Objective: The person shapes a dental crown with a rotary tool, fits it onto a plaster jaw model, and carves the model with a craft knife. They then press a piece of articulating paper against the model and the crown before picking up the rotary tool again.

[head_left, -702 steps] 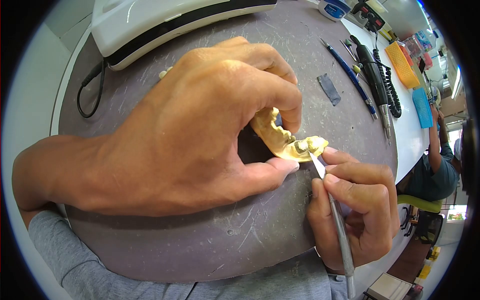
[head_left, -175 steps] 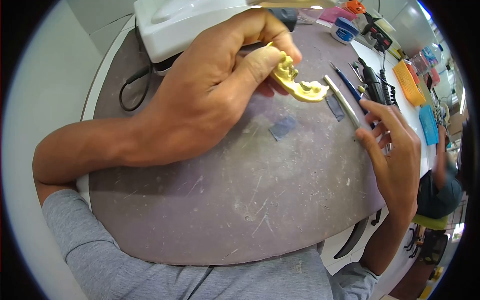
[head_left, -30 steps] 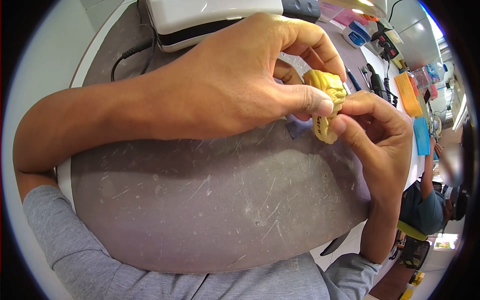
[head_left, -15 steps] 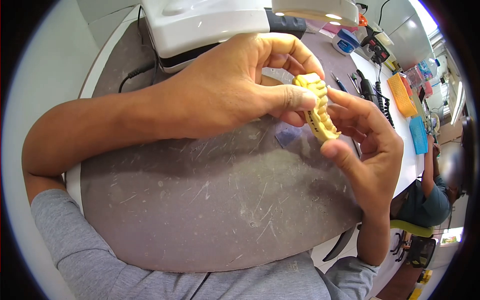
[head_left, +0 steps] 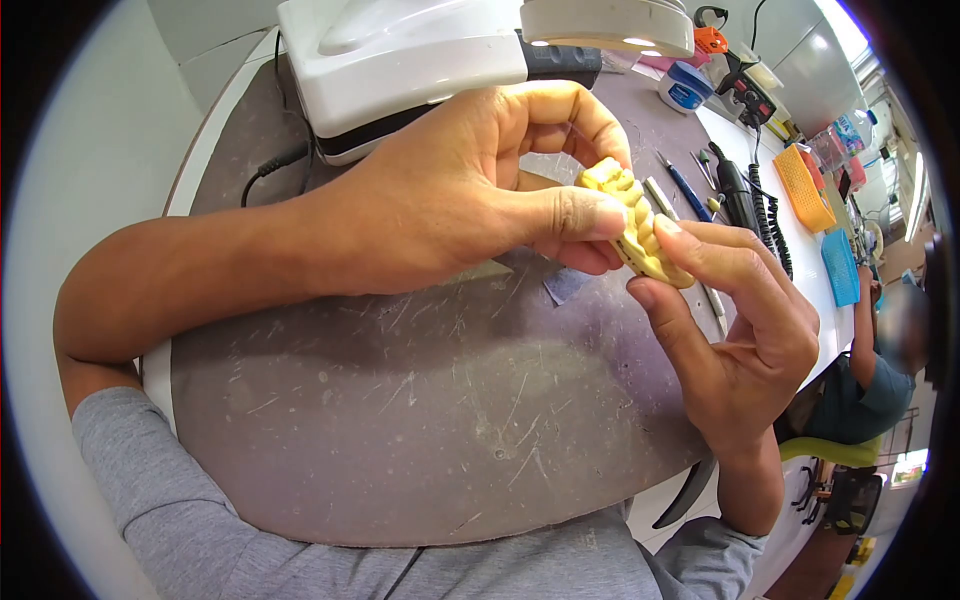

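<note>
A yellow dental cast (head_left: 652, 258) with a row of teeth is held up above the grey work surface (head_left: 400, 430). My left hand (head_left: 470, 190) grips its upper end between thumb and fingers. At the lower end, the thumb and index finger of my right hand (head_left: 750, 350) close on the cast, the index fingertip lying against the teeth. A small blue-grey scrap (head_left: 566, 286) lies on the surface beneath. Behind my right fingers, a thin white tool (head_left: 716, 308) is partly hidden.
A white machine (head_left: 410, 65) stands at the back, beside a round lamp head (head_left: 608, 24). On the right are a blue-handled tool (head_left: 688, 192), a black handpiece (head_left: 735, 188), a blue jar (head_left: 686, 88), an orange basket (head_left: 803, 188) and a blue basket (head_left: 840, 267). A co-worker (head_left: 862, 400) sits at far right.
The cast has turned, so the writing on its side hardly shows now. My right index finger has come onto the teeth. The whole view has shifted slightly.
</note>
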Demonstrator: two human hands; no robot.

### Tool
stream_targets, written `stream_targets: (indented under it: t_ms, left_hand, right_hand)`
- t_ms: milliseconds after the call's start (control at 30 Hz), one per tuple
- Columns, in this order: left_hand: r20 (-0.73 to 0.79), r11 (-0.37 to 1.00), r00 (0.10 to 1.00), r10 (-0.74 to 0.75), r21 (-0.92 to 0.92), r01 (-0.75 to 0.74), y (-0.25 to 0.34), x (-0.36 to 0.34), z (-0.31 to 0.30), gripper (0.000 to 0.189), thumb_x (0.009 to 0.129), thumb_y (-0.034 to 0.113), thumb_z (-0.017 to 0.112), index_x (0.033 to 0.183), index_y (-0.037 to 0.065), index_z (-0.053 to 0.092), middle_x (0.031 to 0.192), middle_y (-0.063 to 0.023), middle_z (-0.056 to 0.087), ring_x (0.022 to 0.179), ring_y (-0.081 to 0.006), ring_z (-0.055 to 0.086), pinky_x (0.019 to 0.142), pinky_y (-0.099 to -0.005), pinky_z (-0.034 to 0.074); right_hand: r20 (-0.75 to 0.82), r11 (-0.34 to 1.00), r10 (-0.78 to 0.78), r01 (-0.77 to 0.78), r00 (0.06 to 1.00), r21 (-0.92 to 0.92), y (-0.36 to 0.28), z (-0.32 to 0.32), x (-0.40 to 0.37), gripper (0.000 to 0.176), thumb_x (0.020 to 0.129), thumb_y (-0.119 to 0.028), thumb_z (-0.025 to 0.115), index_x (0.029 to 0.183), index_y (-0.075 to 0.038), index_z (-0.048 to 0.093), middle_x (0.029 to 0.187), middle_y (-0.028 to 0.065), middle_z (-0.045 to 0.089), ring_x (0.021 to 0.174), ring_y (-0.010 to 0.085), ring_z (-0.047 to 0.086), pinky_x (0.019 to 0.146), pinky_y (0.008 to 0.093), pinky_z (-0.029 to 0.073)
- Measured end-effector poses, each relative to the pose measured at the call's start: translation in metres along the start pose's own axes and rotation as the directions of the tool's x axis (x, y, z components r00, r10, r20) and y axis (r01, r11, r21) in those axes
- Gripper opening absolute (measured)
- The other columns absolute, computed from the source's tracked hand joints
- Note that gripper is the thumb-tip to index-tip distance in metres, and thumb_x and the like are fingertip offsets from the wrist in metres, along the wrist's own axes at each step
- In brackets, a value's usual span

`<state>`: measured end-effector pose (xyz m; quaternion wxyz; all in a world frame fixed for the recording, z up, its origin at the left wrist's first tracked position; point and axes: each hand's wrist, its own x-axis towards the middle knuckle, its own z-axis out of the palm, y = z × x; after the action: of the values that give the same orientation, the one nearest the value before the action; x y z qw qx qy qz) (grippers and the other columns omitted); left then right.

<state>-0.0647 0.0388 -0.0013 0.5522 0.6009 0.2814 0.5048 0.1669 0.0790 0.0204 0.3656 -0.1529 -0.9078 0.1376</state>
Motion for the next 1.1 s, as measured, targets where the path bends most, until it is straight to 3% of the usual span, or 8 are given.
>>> stream_targets:
  t_ms: [267, 333, 433, 633, 867, 1033, 1100]
  left_hand:
    - [0.060, 0.996, 0.997, -0.040, 0.086, 0.034, 0.009, -0.001, 0.003, 0.028, 0.097, 0.012, 0.063, 0.120, -0.001, 0.054, 0.118, -0.0090, 0.054, 0.111, -0.0176, 0.063, 0.088, -0.0311, 0.061]
    - [0.089, 0.995, 0.995, -0.042, 0.089, 0.034, 0.008, -0.001, 0.002, 0.028, 0.097, 0.012, 0.062, 0.120, -0.002, 0.054, 0.119, -0.0095, 0.054, 0.110, -0.0179, 0.063, 0.088, -0.0311, 0.061]
    - [0.107, 0.995, 0.994, -0.025, 0.096, 0.015, 0.007, -0.001, 0.001, 0.028, 0.097, 0.013, 0.062, 0.120, -0.002, 0.054, 0.119, -0.0102, 0.054, 0.108, -0.0181, 0.064, 0.089, -0.0313, 0.061]
    - [0.110, 0.996, 0.992, -0.061, 0.078, 0.053, 0.010, -0.003, 0.002, 0.027, 0.097, 0.013, 0.062, 0.119, -0.002, 0.054, 0.120, -0.0106, 0.054, 0.108, -0.0178, 0.064, 0.089, -0.0315, 0.061]
    - [0.103, 0.993, 0.991, -0.085, 0.085, 0.076, 0.010, -0.002, 0.003, 0.025, 0.098, 0.012, 0.061, 0.118, -0.002, 0.054, 0.120, -0.0108, 0.056, 0.104, -0.0176, 0.067, 0.089, -0.0307, 0.061]
    - [0.061, 0.986, 0.989, -0.135, 0.108, 0.128, 0.013, -0.004, 0.005, 0.025, 0.097, 0.011, 0.063, 0.117, -0.001, 0.055, 0.117, -0.0104, 0.059, 0.096, -0.0170, 0.070, 0.086, -0.0296, 0.061]
    - [0.051, 0.989, 0.990, -0.131, 0.072, 0.127, 0.011, -0.005, 0.005, 0.026, 0.094, 0.010, 0.067, 0.115, -0.001, 0.056, 0.113, -0.0093, 0.061, 0.094, -0.0160, 0.070, 0.083, -0.0285, 0.062]
  right_hand:
    - [-0.020, 0.999, -0.022, 0.023, 1.000, 0.040, 0.001, 0.001, -0.004, 0.031, 0.076, 0.001, 0.082, 0.103, 0.006, 0.067, 0.103, 0.0182, 0.070, 0.093, 0.0205, 0.069, 0.083, 0.0299, 0.053]
    - [-0.038, 0.975, 0.182, -0.176, 0.983, 0.134, -0.003, 0.001, -0.007, 0.035, 0.076, -0.001, 0.083, 0.105, 0.006, 0.066, 0.103, 0.0154, 0.070, 0.094, 0.0185, 0.068, 0.084, 0.0303, 0.053]
    - [-0.025, 0.965, 0.216, -0.210, 0.976, 0.160, -0.001, -0.001, -0.009, 0.037, 0.075, -0.002, 0.085, 0.104, 0.005, 0.065, 0.102, 0.0134, 0.070, 0.094, 0.0162, 0.067, 0.084, 0.0295, 0.053]
    - [0.017, 0.996, -0.006, 0.005, 1.000, 0.091, 0.008, -0.005, -0.008, 0.034, 0.074, -0.003, 0.085, 0.100, 0.004, 0.065, 0.098, 0.0156, 0.070, 0.089, 0.0180, 0.066, 0.079, 0.0281, 0.052]
    - [0.073, 0.990, 0.032, -0.041, 0.997, 0.137, 0.004, -0.007, -0.009, 0.032, 0.075, -0.003, 0.085, 0.099, 0.004, 0.065, 0.097, 0.0153, 0.069, 0.091, 0.0190, 0.066, 0.081, 0.0288, 0.052]
    - [0.022, 0.984, 0.107, -0.109, 0.994, 0.144, 0.005, -0.001, -0.007, 0.037, 0.077, -0.004, 0.083, 0.107, 0.005, 0.064, 0.103, 0.0141, 0.068, 0.096, 0.0169, 0.066, 0.085, 0.0282, 0.053]
    - [0.032, 0.990, 0.070, -0.074, 0.997, 0.117, 0.007, -0.001, -0.005, 0.039, 0.076, -0.005, 0.084, 0.109, 0.005, 0.064, 0.103, 0.0137, 0.068, 0.095, 0.0166, 0.066, 0.085, 0.0281, 0.053]
